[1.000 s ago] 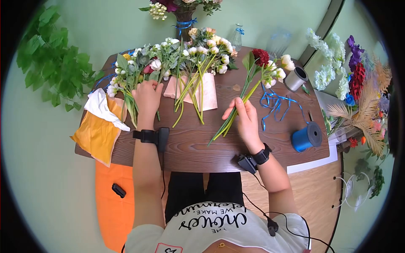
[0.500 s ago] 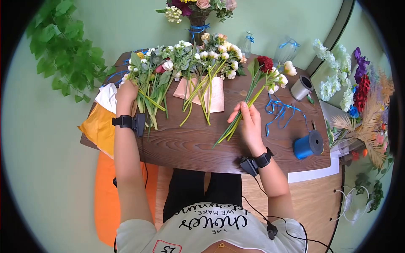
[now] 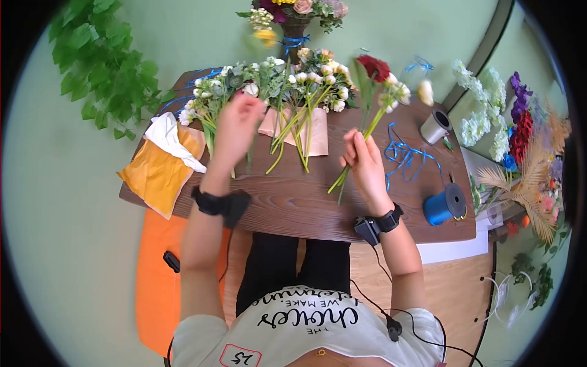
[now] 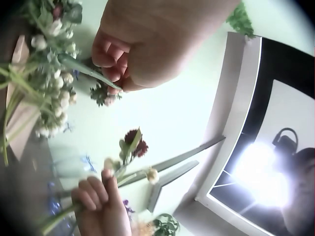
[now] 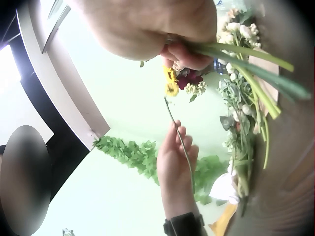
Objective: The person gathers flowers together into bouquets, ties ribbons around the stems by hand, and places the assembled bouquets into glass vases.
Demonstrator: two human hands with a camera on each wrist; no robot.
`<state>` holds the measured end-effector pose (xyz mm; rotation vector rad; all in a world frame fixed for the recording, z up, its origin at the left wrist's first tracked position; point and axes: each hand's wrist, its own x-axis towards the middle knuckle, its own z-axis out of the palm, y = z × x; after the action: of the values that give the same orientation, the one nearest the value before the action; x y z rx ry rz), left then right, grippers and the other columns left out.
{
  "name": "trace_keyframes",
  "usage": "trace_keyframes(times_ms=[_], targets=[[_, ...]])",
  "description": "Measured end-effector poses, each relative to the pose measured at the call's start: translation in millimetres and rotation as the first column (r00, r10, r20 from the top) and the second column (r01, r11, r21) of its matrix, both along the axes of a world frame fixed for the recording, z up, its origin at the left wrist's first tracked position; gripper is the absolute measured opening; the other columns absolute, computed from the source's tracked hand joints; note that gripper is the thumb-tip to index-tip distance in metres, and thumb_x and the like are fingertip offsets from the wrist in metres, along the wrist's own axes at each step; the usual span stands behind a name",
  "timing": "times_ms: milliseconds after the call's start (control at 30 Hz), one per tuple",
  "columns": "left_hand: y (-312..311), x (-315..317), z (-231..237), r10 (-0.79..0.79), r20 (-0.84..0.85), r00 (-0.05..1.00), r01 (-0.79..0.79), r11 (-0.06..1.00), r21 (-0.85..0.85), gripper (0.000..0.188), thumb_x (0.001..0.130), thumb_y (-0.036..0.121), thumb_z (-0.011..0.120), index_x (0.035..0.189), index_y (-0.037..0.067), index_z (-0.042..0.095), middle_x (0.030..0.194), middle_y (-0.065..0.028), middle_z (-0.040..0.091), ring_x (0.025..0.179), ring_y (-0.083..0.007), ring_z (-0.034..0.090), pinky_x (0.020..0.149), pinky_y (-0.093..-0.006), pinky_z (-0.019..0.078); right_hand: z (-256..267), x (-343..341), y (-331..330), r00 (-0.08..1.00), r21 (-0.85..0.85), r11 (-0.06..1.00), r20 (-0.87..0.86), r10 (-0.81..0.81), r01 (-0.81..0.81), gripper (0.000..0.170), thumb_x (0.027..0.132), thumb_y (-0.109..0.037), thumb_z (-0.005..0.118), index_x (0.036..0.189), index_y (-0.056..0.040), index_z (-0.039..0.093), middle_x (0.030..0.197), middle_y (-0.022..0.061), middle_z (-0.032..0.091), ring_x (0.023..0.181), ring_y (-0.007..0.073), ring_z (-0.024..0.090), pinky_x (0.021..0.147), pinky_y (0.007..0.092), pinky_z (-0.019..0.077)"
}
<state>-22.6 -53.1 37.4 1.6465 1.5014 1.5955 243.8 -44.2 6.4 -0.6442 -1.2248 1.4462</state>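
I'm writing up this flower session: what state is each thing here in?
Left hand: raised, pinching a stem
Right hand: gripping several stems
Red flower: open
Flower bunches: lying on the table
Dark vase: upright, filled
Loose ribbon: tangled
Blue spool: wound, on the table
Yellow paper: creased, partly covered
White wrap: crumpled, on the yellow paper
Pink paper: partly covered
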Motion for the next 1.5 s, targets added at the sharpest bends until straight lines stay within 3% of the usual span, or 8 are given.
trace_keyframes(times_ms=[67,367,467,600,800,967,1267,1500], targets=[[-19.6,47.0,2.9,-0.215,0.145,0.966,0.219,0.976,-0.010,0.015,0.090,0.014,0.060,0.092,0.000,0.060,0.073,-0.0042,0.063,0.068,-0.0097,0.061,0.061,-0.0241,0.0471,7.7,-4.8,-10.6,0.999,-0.033,0.999,-0.046,0.005,-0.007,0.025,0.102,-0.029,0.039,0.103,-0.0076,0.052,0.062,-0.0073,0.026,0.053,0.0034,0.023,0.049,0.0199,0.0247],[-48.5,130.1,-14.5,-0.377,-0.107,0.920,0.381,0.925,0.015,0.010,0.088,0.011,0.061,0.090,0.002,0.061,0.073,-0.0093,0.064,0.062,-0.0165,0.059,0.057,-0.0279,0.0445,4.7,1.4,-24.7,0.995,-0.028,0.995,0.018,-0.098,0.099,0.024,0.099,-0.032,0.049,0.090,-0.0094,0.055,0.066,-0.0068,0.044,0.052,0.0008,0.036,0.047,0.0166,0.0324],[-37.4,106.3,-1.0,-0.293,-0.368,0.882,0.266,0.956,-0.122,0.023,0.089,0.027,0.059,0.085,0.005,0.061,0.074,-0.0117,0.063,0.064,-0.0264,0.063,0.057,-0.0370,0.0469,2.4,5.7,-9.9,0.989,-0.014,0.990,-0.044,-0.142,0.142,0.031,0.100,-0.035,0.043,0.082,-0.0112,0.049,0.064,-0.0058,0.041,0.049,0.0022,0.034,0.044,0.0190,0.0298],[-5.5,40.1,3.6,-0.018,-0.401,0.916,-0.015,0.997,-0.079,0.024,0.087,0.029,0.059,0.090,0.006,0.065,0.080,-0.0130,0.067,0.074,-0.0290,0.065,0.065,-0.0377,0.0497,17.5,20.7,11.6,0.970,0.019,0.998,-0.235,-0.058,0.065,0.029,0.101,-0.031,0.041,0.081,-0.0106,0.044,0.061,-0.0052,0.033,0.051,0.0056,0.031,0.046,0.0215,0.0270],[39.8,-85.5,-45.4,0.393,-0.746,0.537,-0.521,0.851,0.073,0.030,0.084,0.029,0.061,0.092,0.001,0.063,0.081,-0.0170,0.066,0.079,-0.0360,0.063,0.073,-0.0432,0.0493,-3.4,29.9,33.5,0.968,0.000,0.992,-0.219,-0.121,0.124,0.027,0.102,-0.031,0.040,0.083,-0.0118,0.043,0.066,-0.0032,0.037,0.055,0.0067,0.036,0.048,0.0222,0.0317],[41.7,-98.7,-58.4,0.341,-0.750,0.566,-0.617,0.779,-0.111,0.028,0.084,0.030,0.060,0.091,0.003,0.063,0.083,-0.0185,0.066,0.083,-0.0389,0.063,0.074,-0.0460,0.0489,-13.5,24.9,30.2,0.978,-0.034,0.998,-0.200,-0.059,0.053,0.028,0.102,-0.032,0.039,0.083,-0.0116,0.043,0.067,-0.0030,0.038,0.054,0.0063,0.037,0.046,0.0210,0.0322],[47.1,-92.6,-53.3,0.465,-0.524,0.714,-0.574,0.817,-0.058,0.031,0.089,0.027,0.053,0.089,-0.002,0.065,0.080,-0.0211,0.066,0.078,-0.0389,0.063,0.072,-0.0470,0.0485,-18.4,23.1,24.5,0.982,-0.037,0.998,-0.180,-0.050,0.043,0.030,0.102,-0.034,0.039,0.083,-0.0112,0.043,0.067,-0.0032,0.038,0.052,0.0052,0.037,0.044,0.0204,0.0311],[37.4,-58.2,-43.6,0.279,0.014,0.960,-0.278,0.959,-0.049,0.024,0.096,0.021,0.048,0.092,-0.001,0.055,0.072,-0.0109,0.064,0.064,-0.0155,0.063,0.054,-0.0263,0.0444,-20.9,20.5,21.0,0.983,-0.034,0.999,-0.179,-0.027,0.022,0.029,0.102,-0.033,0.038,0.085,-0.0108,0.044,0.068,-0.0023,0.040,0.053,0.0052,0.037,0.045,0.0201,0.0314]])
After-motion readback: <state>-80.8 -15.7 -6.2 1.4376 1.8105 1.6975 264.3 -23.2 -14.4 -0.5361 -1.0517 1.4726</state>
